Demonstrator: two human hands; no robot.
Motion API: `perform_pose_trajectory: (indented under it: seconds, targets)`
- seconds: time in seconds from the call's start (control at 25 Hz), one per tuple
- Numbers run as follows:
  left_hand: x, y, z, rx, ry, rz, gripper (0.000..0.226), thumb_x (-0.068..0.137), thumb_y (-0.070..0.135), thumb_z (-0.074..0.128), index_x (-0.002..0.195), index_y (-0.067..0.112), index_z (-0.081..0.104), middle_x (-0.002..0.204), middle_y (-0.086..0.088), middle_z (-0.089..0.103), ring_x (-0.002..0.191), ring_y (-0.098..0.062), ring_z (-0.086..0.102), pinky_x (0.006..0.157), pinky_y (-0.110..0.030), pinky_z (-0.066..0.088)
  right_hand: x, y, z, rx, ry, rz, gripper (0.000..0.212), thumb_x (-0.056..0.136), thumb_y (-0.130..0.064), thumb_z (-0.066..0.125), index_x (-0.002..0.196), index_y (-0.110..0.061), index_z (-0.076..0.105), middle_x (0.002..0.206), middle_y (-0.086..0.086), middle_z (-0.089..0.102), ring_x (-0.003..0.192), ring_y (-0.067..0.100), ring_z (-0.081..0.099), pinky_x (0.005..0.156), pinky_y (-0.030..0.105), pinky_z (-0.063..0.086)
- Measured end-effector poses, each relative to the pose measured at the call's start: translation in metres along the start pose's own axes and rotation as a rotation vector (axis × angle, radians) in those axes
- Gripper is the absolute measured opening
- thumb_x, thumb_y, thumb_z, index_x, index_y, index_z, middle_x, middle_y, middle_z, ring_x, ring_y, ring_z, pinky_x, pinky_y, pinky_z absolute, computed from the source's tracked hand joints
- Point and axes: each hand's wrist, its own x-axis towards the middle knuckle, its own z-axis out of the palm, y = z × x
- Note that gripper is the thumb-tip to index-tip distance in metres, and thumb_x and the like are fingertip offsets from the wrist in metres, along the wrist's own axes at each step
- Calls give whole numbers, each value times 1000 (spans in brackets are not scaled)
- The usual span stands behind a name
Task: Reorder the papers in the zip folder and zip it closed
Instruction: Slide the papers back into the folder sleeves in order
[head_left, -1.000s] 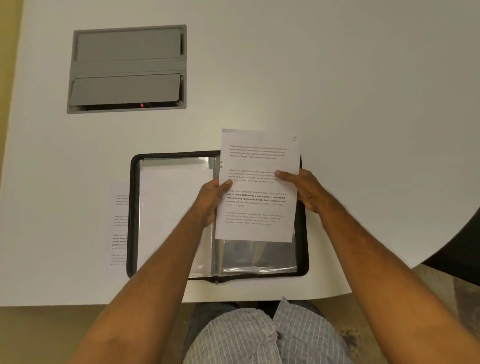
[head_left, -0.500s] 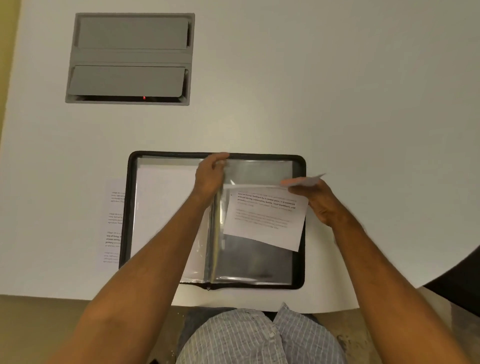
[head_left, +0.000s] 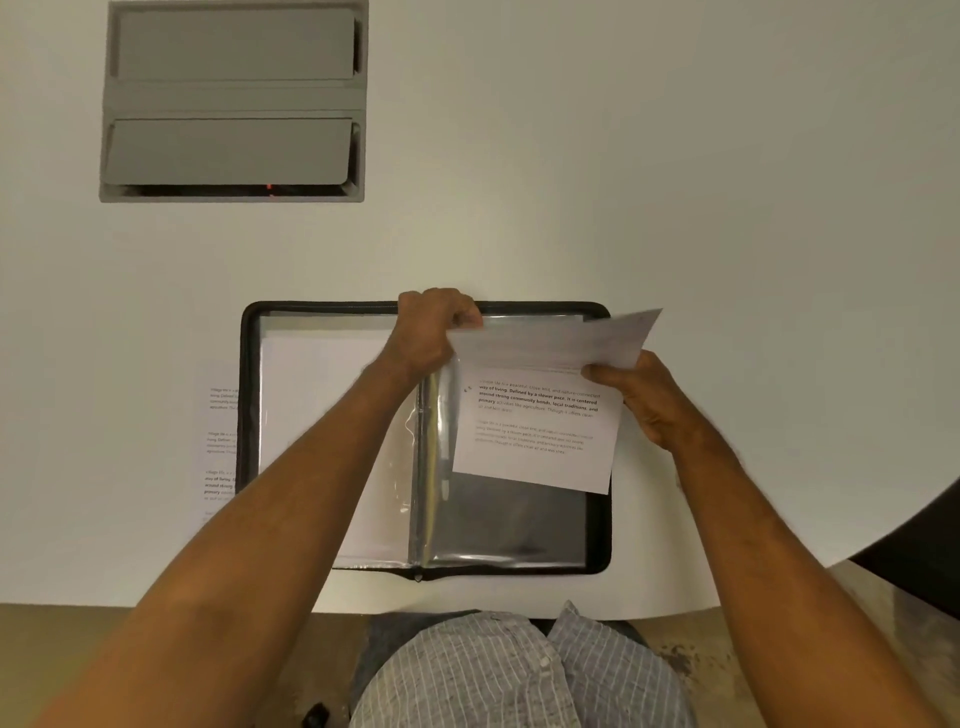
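While the black zip-edged folder with clear plastic sleeves (head_left: 249, 415) lay open flat on the white table (head_left: 675, 182), a white printed A4-type sheet (head_left: 537, 421) was held over its R half, approx. at the sleeve mouth. The L hand (head_left: 434, 332) was curled at the folder's far edge near the spine, fingers pinched on the top edge of a clear plastic sleeve (head_left: 439, 415), which was lifted off the stack. The R hand (head_left: 641, 402) was closed on the sheet's R edge, thumb on top; the other fingers were hidden under the paper. The sheet's far part was bent up and blurred, so its exact top corner could not be read.

Key relation: the sheet's long axis ran far-to-near, roughly parallel w/ the spine, and the sleeve opening lay at the far edge, directly beside the L fingers and just left of the sheet's far-left corner. The R hand was nearer the sheet; the L hand was nearer the opening. Judged: the sheet was prob. to be fed into the sleeve from the far edge toward the body.

A second white printed page (head_left: 221, 441) was seen part-tucked under the folder's L side. A grey recessed cable hatch (head_left: 234, 101) sat well apart at far left. Zip not yet closed.
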Motion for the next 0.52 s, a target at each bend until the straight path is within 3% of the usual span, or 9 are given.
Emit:
perform_pose_trajectory:
  seconds: [0.08,0.16,0.24,0.36,0.52]
  targets:
    - [1,-1,3,25,26,51,11,82,22,66,76,14,70,80,-2,69,78,-25,66,80,-54,53,0,-1,0,21,53,-14,29,92,-9,75,119,-20,69,113,3,77,101,21,74,88,33,61]
    - [3,-4,8,100,65,120,15,87,18,60,81,10,72,81,-6,66,75,-27,63,67,-48,55,-2,-3,-2,-44,104,-43,24,96,-19,72,119,-24,68,110,-3,77,95,15,76,83,29,62]
    - [3,-7,14,123,111,166,18,93,16,62,94,13,79,87,-6,64,81,-25,60,68,-39,52,-5,-2,-3,-181,175,-81,23,100,-31,68,122,-28,66,107,-11,75,90,10,75,79,27,61]
    - [-3,-4,17,91,188,91,17,96,18,66,107,16,80,92,-6,64,88,-23,58,71,-35,48,-8,2,-4,-272,281,-119,31,100,-37,66,129,-27,65,104,-19,71,90,2,71,78,22,57]
    - [-6,-1,16,108,188,59,17,97,23,65,102,21,80,92,0,72,84,-20,65,74,-35,50,-10,7,-11,-282,58,19,43,93,-18,76,135,-20,64,123,-4,73,101,10,72,75,26,61]
